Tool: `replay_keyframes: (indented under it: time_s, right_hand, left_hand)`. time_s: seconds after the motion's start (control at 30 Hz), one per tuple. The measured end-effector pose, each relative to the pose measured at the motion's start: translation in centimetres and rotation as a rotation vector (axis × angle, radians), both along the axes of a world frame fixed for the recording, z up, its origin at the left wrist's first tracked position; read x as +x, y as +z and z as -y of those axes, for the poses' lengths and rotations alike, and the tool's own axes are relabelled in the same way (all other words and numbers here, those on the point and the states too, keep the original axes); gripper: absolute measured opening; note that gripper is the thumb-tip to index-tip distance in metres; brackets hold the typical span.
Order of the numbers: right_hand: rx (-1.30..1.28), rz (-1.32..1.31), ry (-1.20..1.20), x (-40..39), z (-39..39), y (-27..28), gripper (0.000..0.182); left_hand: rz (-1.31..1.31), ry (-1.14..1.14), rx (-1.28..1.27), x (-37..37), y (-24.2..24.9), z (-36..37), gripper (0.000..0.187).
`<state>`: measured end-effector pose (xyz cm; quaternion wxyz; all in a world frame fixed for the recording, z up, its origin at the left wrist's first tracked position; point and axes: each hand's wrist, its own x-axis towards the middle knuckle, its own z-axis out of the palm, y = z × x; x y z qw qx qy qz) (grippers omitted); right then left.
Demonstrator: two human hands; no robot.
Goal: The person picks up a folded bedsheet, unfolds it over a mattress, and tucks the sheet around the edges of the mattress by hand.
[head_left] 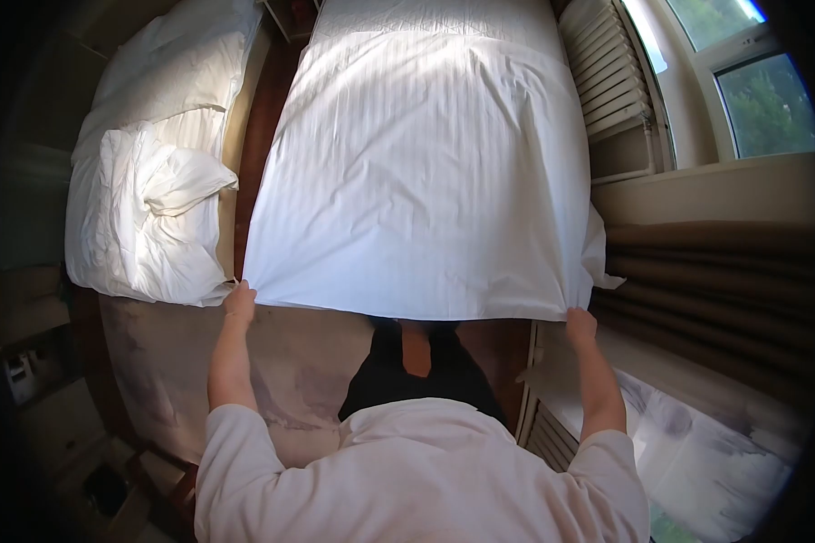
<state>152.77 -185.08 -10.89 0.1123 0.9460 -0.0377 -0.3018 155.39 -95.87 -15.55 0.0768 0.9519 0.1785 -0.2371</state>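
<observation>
Across the bed, striped white sheet [407, 199] running lengthwise away from the person, both hands [240, 302] [581, 326] gripping its near corners.

A bed [439, 14] stands lengthwise; a wrinkled white sheet [417, 181] lies over it.

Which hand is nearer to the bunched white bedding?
Left. The left hand is close beside the bunched bedding; the right hand is across the spread sheet, at its near right corner.

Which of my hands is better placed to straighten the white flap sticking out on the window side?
Probably your right hand: it grips the sheet close to that flap, while your left hand holds the opposite end of the near edge.
</observation>
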Motion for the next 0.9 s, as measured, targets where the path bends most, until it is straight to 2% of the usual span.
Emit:
replay_keyframes:
  time_s: [0.17,0.2,0.3,0.4,0.5,0.63,0.77,0.83,0.9]
  right_hand:
    - [-0.084,-0.010,-0.098,-2.7,2.5,-0.6,0.019]
    - [-0.102,-0.046,-0.085,-3.1,2.8,-0.6,0.020]
    - [-0.146,-0.126,-0.066,-4.7,3.4,-0.7,0.020]
    - [-0.136,-0.118,-0.099,-6.3,3.7,-2.7,0.020]
    - [-0.120,-0.136,-0.129,-7.6,3.6,-4.0,0.020]
    - [-0.139,-0.294,-0.078,-6.8,3.4,-4.8,0.016]
    - [-0.148,-0.305,-0.075,-6.2,2.9,-4.8,0.017]
    - [-0.182,-0.262,-0.142,-6.4,3.3,-5.6,0.019]
    - [-0.149,-0.286,-0.122,-6.4,2.9,-6.0,0.021]
  left_hand:
    - [-0.026,0.037,0.058,-2.0,-1.0,-5.0,0.028]
    - [-0.050,0.097,0.060,-1.5,1.2,-4.2,0.029]
    - [-0.130,0.164,0.035,-2.0,1.3,-5.5,0.029]
    - [-0.287,-0.168,0.329,-3.6,1.5,-4.2,0.025]
    - [-0.511,-0.299,0.346,-4.0,2.5,-1.6,0.023]
    - [-0.395,-0.301,0.248,-4.1,1.1,-0.5,0.022]
    - [-0.185,-0.391,0.086,-3.5,0.3,-1.5,0.019]
    - [-0.038,-0.481,0.021,-2.2,2.2,0.2,0.017]
    - [0.093,-0.450,-0.020,-1.1,3.3,1.6,0.017]
